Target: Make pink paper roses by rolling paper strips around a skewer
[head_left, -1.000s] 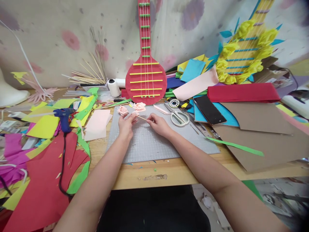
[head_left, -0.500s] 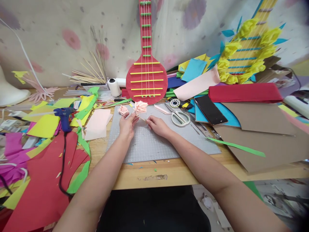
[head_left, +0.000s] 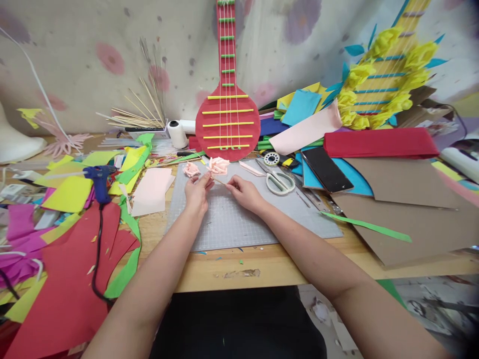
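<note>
Both nearly closed hands (head_left: 196,193) (head_left: 245,193) pinch a thin stick (head_left: 219,181).

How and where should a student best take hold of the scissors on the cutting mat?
Probably by the pale handle loops of the scissors, coming from the person's near side: the loops face the body, while the blades point away toward the far left.

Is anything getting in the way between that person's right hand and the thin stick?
Nothing visible does: the right hand pinches one end of the thin stick. The left hand is at the other end, its exact grip unclear. The scissors lie off to the right.
</note>
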Motion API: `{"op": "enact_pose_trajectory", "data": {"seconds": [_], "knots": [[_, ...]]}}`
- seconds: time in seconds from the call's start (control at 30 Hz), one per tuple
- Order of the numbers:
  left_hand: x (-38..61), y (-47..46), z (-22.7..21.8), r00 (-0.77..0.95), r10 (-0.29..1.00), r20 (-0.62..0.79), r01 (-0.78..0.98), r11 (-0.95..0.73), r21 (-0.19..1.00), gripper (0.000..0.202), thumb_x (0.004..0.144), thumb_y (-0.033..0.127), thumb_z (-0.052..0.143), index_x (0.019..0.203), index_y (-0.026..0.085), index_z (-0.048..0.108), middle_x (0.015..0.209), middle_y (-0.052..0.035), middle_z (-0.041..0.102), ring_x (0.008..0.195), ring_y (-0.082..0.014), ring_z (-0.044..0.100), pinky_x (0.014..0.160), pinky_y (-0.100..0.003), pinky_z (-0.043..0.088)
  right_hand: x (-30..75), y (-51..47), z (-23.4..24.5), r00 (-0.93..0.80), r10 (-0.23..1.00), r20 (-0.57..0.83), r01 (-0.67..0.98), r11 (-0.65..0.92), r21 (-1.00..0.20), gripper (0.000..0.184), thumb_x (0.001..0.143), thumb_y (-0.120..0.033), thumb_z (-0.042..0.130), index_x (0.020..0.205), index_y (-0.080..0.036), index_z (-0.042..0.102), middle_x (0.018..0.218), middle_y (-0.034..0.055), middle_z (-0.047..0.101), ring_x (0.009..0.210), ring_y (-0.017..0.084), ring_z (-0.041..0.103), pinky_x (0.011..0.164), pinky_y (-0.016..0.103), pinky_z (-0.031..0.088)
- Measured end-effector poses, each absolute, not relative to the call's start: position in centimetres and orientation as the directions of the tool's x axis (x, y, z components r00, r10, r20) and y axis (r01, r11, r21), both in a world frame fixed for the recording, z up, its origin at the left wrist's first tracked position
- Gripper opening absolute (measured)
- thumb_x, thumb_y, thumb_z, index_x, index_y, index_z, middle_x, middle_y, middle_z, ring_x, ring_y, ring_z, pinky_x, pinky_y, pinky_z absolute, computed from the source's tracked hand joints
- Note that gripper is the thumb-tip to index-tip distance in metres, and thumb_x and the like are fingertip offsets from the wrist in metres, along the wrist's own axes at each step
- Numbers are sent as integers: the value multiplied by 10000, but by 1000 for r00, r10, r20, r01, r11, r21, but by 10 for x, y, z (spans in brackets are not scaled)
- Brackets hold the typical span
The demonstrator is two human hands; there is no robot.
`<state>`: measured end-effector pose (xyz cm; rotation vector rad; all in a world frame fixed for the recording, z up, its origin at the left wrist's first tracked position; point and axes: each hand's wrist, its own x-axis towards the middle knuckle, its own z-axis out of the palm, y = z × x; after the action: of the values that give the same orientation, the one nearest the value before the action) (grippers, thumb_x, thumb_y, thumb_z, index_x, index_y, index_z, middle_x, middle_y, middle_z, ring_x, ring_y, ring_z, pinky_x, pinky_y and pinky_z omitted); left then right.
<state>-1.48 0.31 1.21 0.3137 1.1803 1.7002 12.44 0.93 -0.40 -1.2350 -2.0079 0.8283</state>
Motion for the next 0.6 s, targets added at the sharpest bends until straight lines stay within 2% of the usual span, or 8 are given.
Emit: {"op": "enact_pose_trajectory", "data": {"seconds": [0.17, 0.43, 0.6], "knots": [[-13, 4, 10, -480, 835, -269, -564, -59, 824, 302, 669, 64, 660, 838, 172, 435, 646, 40, 600, 508, -70, 582, 597, -205, 479, 124, 10, -1, -374, 919, 125, 566, 333, -754, 181, 851, -308, 439, 756, -180, 525, 638, -21, 549, 590, 106, 468, 580, 219, 316], [-15, 2, 10, -407, 876, -260, -604, -43, 796, 253, 692, 106, 645, 831, 176, 445, 663, 17, 615, 578, -88, 600, 706, -257, 484, 124, 11, 1, -384, 921, 72, 617, 314, -721, 205, 874, -287, 408, 762, -183, 545, 585, -21, 545, 573, 109, 483, 581, 214, 310], [-15, 0, 10, -417, 863, -284, -610, -35, 791, 276, 678, 9, 596, 827, 181, 440, 671, 26, 598, 597, -93, 608, 717, -266, 498, 126, 13, 0, -392, 919, 43, 628, 301, -718, 237, 890, -283, 383, 755, -183, 550, 566, -21, 545, 572, 108, 497, 599, 211, 322]]}}
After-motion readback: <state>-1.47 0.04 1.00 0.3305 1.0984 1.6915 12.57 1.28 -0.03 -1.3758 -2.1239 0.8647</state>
